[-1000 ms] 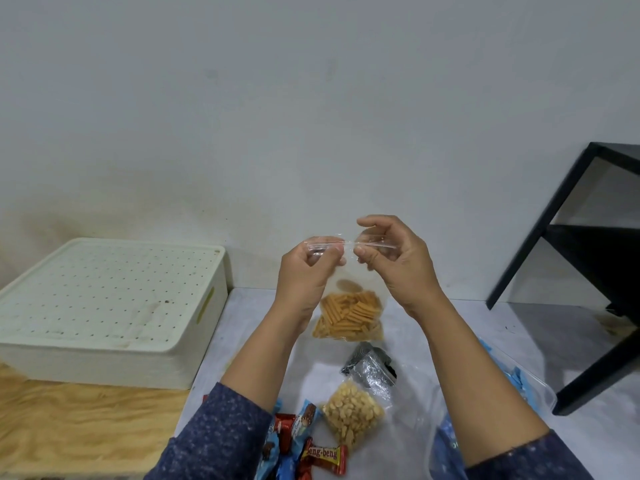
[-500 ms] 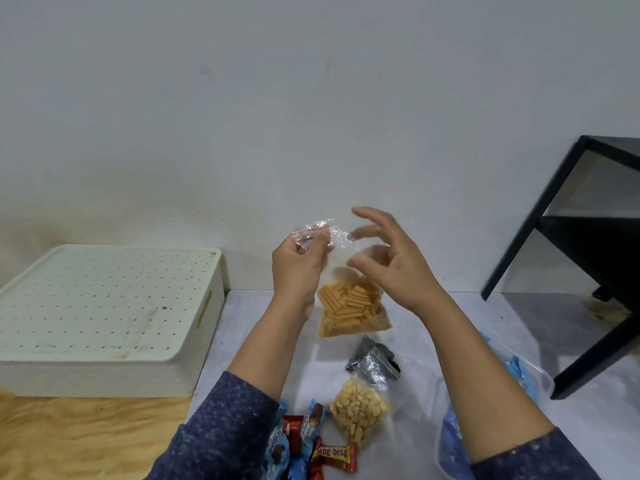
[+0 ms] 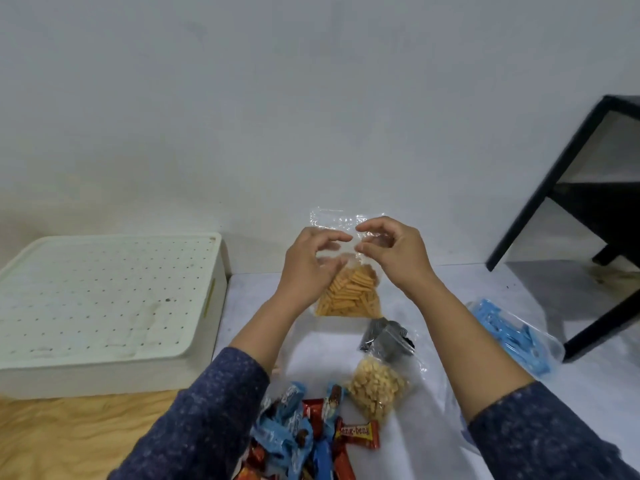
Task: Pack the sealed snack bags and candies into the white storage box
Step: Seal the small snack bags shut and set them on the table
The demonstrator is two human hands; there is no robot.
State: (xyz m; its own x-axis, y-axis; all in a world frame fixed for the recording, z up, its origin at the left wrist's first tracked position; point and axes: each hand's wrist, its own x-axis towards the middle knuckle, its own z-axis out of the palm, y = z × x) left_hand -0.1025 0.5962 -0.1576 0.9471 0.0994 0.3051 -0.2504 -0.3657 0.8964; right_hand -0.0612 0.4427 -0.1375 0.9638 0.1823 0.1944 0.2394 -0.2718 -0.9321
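left hand [image 3: 308, 268]: fingers curled, loosely gripping stick-snack bag [image 3: 349, 292], contact blurred | right hand [image 3: 394, 251]: thumb and fingers half curled at bag's clear top, pinch unclear | bag upright on table [image 3: 467, 427] | nut bag [image 3: 377, 389], candies [image 3: 311, 431] nearer, partly cut off | lidded box [image 3: 104, 306] left

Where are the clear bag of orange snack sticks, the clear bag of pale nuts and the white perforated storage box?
Clear bag of orange snack sticks [image 3: 349, 296]: head view, on the sticks.
Clear bag of pale nuts [image 3: 375, 388]: head view, on the nuts.
White perforated storage box [image 3: 104, 292]: head view, lid middle.
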